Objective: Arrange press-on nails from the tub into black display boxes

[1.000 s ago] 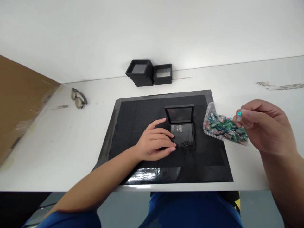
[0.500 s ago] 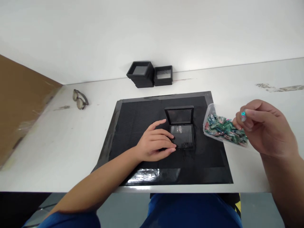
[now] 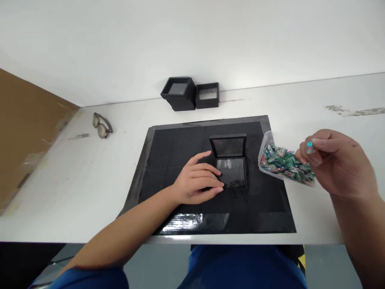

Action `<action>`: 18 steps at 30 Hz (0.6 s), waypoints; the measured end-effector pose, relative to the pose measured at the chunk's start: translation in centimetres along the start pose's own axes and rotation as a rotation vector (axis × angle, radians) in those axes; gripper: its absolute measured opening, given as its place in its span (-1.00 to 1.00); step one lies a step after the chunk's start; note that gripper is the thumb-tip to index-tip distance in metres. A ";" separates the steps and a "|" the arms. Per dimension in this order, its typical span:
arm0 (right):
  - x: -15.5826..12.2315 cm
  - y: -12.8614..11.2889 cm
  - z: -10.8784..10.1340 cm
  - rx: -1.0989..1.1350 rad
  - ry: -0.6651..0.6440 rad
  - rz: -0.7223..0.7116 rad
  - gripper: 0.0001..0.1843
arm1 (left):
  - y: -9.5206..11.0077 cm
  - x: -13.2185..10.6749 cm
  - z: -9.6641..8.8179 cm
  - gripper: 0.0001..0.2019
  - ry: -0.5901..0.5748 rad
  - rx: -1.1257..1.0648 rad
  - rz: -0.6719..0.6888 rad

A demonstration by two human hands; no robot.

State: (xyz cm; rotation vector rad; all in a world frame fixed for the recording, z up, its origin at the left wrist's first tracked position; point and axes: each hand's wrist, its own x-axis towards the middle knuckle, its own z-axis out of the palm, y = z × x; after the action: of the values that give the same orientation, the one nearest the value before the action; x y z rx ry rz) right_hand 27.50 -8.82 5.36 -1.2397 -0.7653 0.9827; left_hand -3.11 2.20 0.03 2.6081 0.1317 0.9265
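On the black mat (image 3: pixel 174 160) stands an open black hinged case (image 3: pixel 227 146), its lid with a clear window tilted up. Small pale and pinkish pieces (image 3: pixel 229 164) lie near the back of its dark base. My left hand (image 3: pixel 198 180) has its fingers spread, with the fingertips at the base's left edge. At the right, my right hand (image 3: pixel 339 164) pinches a small glossy piece with a turquoise flower (image 3: pixel 309 145) between thumb and fingers. This hand hovers over the right end of a clear plastic tub (image 3: pixel 270 175) filled with small shiny green, blue and pink pieces (image 3: pixel 285 162).
Behind the mat, two stacks of black framed cases (image 3: pixel 182 94) stand against the white wall, the right stack (image 3: pixel 207 96) lower. Sunglasses (image 3: pixel 102 125) lie at the far left, near a brown board (image 3: pixel 30 128). The table's front edge runs close to my body.
My right hand has shifted very slightly, still pinching the flowered piece. The left hand stays in place at the case.
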 end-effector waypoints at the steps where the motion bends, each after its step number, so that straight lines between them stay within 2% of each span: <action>1: -0.1 0.0 0.0 -0.010 -0.006 -0.014 -0.73 | 0.0 0.0 0.0 -0.93 0.002 0.001 -0.001; 10: -0.3 -0.4 -0.2 0.045 -0.085 -0.042 -0.78 | 0.0 0.0 0.0 -0.93 0.006 -0.001 0.004; 18: 0.1 -0.6 0.1 0.060 -0.038 -0.031 -0.66 | -0.1 0.0 0.0 -0.92 0.002 0.012 -0.002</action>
State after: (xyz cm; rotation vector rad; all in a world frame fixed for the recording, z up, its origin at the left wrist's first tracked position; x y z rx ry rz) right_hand 27.53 -8.70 6.01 -1.1567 -0.7769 0.9993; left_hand -3.07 2.26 0.00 2.6178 0.1400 0.9300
